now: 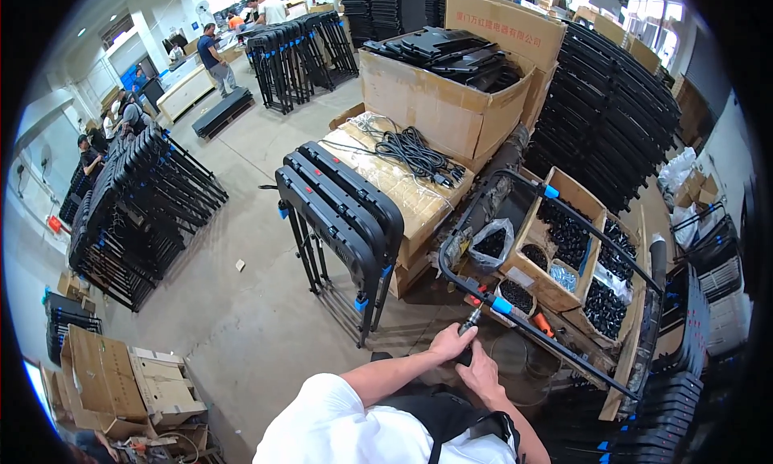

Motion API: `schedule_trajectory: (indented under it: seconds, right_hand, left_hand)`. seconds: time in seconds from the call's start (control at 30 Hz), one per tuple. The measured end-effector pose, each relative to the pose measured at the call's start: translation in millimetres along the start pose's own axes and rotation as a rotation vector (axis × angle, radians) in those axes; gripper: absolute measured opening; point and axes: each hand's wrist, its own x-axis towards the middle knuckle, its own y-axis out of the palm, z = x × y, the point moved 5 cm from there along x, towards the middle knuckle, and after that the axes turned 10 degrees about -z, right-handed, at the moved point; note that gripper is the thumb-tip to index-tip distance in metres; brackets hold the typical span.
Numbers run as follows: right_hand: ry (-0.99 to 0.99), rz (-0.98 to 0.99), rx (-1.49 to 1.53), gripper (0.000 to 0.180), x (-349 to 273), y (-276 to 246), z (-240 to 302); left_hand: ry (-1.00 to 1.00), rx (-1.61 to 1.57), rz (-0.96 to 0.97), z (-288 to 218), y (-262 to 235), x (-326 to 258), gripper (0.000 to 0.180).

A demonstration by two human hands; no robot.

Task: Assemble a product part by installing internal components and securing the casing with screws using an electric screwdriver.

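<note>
While both hands close around a dark power screwdriver [469, 329], the left hand [448, 343] wraps its upper body and the right hand [481, 371] its grip. The tool's thin bit points up at the near tube of a black frame [564, 348], beside a blue collar [502, 305]; whether it touches is too small to tell. To the right, the frame's tubes and a wooden box [538, 288] crowd close to the hands, while on the left the grey floor [233, 303] stretches wide, past standing black units [338, 198] with rounded corners and slim legs.

The frame is smooth, round tubing bent into a curve at its left end. Within its outline, the rough wooden box holds heaps of small black parts [568, 232] and shiny silver pieces [563, 277]; a crinkled clear bag [491, 243] sits just outside its left wall.

Beyond, coiled black cables [412, 148] lie on a taped carton, next to a larger cardboard box [427, 102] piled with flat black plastic pieces. Rows of folded frames [137, 214] stand at the left of the large hall, and several people are farther back.
</note>
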Motion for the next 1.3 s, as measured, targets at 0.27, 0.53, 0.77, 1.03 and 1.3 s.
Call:
schedule_trajectory:
  seconds: [0.27, 0.53, 0.77, 1.03, 1.3]
  right_hand:
    - [-0.117, -0.096, 0.082, 0.053, -7.7, 1.2, 13.0]
    - [-0.08, -0.033, 0.067, 0.051, -15.6, 1.2, 20.3]
    - [-0.041, -0.046, 0.064, 0.056, -23.9, 4.4, 15.0]
    - [0.01, 0.012, -0.036, 0.069, -38.3, -1.3, 9.2]
    - [0.061, -0.114, -0.019, 0.074, -49.9, -21.1, -18.7]
  left_hand:
    - [-0.055, -0.007, 0.083, -12.0, -11.6, -10.3, 0.091]
    - [-0.059, -0.011, 0.072, -6.1, -15.1, -18.2, 0.087]
    - [-0.025, 0.009, 0.039, 0.4, -7.3, -22.9, 0.082]
    - [-0.018, -0.058, 0.037, 13.2, 3.0, -33.7, 0.068]
    - [0.032, -0.07, 0.046, -6.8, 30.8, -41.1, 0.066]
